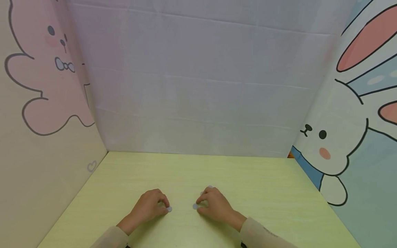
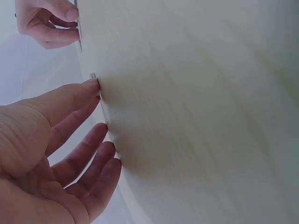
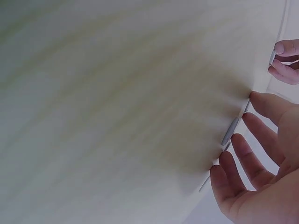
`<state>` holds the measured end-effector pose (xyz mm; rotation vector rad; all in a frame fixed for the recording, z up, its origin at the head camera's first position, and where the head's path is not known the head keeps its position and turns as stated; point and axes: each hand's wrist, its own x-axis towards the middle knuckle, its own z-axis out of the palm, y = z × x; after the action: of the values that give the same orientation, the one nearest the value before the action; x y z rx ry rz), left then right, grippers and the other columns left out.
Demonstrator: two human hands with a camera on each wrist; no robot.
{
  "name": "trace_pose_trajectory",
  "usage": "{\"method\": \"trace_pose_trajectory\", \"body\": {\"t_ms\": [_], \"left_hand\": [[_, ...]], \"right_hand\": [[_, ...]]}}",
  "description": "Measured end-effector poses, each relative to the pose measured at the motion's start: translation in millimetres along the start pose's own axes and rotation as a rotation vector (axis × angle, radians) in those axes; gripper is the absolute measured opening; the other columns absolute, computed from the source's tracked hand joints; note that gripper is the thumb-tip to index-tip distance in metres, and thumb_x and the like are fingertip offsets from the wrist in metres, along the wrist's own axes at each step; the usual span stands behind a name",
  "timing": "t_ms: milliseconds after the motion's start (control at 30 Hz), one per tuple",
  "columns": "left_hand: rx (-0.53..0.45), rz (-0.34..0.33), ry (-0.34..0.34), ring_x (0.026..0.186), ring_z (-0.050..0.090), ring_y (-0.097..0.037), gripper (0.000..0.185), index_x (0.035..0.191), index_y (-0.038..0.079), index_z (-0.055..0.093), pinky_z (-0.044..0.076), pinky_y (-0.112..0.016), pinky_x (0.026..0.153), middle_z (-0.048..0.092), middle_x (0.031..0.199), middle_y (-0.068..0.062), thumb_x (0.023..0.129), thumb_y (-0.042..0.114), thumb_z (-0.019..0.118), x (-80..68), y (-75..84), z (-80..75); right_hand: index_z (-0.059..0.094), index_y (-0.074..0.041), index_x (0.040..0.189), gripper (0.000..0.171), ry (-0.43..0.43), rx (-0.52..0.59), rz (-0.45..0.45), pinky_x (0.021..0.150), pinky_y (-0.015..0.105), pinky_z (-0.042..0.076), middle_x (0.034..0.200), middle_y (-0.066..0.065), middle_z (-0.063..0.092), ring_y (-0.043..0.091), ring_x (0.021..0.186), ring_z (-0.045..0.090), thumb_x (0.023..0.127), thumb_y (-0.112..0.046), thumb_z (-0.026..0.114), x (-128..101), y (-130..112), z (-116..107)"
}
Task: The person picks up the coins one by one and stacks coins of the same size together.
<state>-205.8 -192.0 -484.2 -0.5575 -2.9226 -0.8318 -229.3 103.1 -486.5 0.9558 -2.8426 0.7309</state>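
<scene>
Left hand (image 1: pixel 149 206): palm down on the table (image 1: pixel 263 193), fingers relaxed and only lightly bent, fingertips resting on the surface. Its thumb tip touches a small grey disc (image 1: pixel 169 209) lying flat on the table; the left wrist view shows that disc (image 2: pixel 93 76) edge-on at the thumb tip. Not pinched, as far as can be seen.

Right hand (image 1: pixel 214 203): palm down, fingers loosely spread, tips on the table. A second grey disc (image 1: pixel 195 206) lies flat at its thumb tip, and a third disc (image 1: pixel 208 187) shows partly past its fingertips, on the side toward the back wall (image 1: pixel 198 86). Grip on either: cannot tell; the fingers look slack.

Discs are round and flat, so no long axis; faces point up.

Relative to the table: both hands sit near its near edge, about mid-width, just apart from each other. Bare surface runs from the hands to the back wall and out to the left panel (image 1: pixel 37 137) and right panel (image 1: pixel 356 144), which stand along the table's edges.
</scene>
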Motion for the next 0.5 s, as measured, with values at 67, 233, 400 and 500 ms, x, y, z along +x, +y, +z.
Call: {"method": "trace_pose_trajectory", "body": {"t_ms": [67, 233, 400, 500], "left_hand": [[0.002, 0.000, -0.001, 0.087, 0.061, -0.014, 0.014, 0.080, 0.026, 0.080, 0.052, -0.034, 0.077, 0.069, 0.094, 0.011, 0.081, 0.023, 0.094, -0.2, 0.1, -0.3], [0.007, -0.001, 0.001, 0.087, 0.061, -0.014, 0.014, 0.080, 0.027, 0.080, 0.051, -0.034, 0.077, 0.069, 0.093, 0.011, 0.081, 0.023, 0.094, -0.5, -0.2, -0.5], [0.006, 0.001, 0.001, 0.087, 0.061, -0.014, 0.014, 0.080, 0.027, 0.080, 0.052, -0.033, 0.077, 0.069, 0.094, 0.011, 0.082, 0.024, 0.093, -0.9, -0.4, -0.7], [0.002, 0.001, 0.001, 0.088, 0.061, -0.014, 0.014, 0.080, 0.027, 0.080, 0.052, -0.034, 0.077, 0.069, 0.093, 0.011, 0.082, 0.023, 0.093, -1.0, 0.2, -1.0]], "right_hand": [[0.086, -0.019, 0.099, 0.011, 0.006, -0.004, -0.001, 0.091, 0.036, 0.053, 0.103, -0.008, 0.069, 0.010, 0.096, 0.055, 0.090, -0.024, 0.087, 0.5, -0.2, 0.9], [0.086, -0.019, 0.097, 0.010, 0.009, 0.009, 0.002, 0.093, 0.037, 0.054, 0.101, -0.009, 0.069, 0.010, 0.095, 0.056, 0.091, -0.027, 0.086, 2.2, -1.0, 2.8], [0.086, -0.020, 0.093, 0.008, 0.018, 0.021, 0.013, 0.108, 0.047, 0.050, 0.098, -0.011, 0.070, 0.007, 0.094, 0.056, 0.090, -0.027, 0.088, 3.2, -4.3, 3.7], [0.086, -0.019, 0.092, 0.008, 0.025, 0.025, 0.016, 0.113, 0.051, 0.047, 0.096, -0.011, 0.070, 0.006, 0.092, 0.056, 0.089, -0.026, 0.089, 3.6, -6.3, 3.5]]}}
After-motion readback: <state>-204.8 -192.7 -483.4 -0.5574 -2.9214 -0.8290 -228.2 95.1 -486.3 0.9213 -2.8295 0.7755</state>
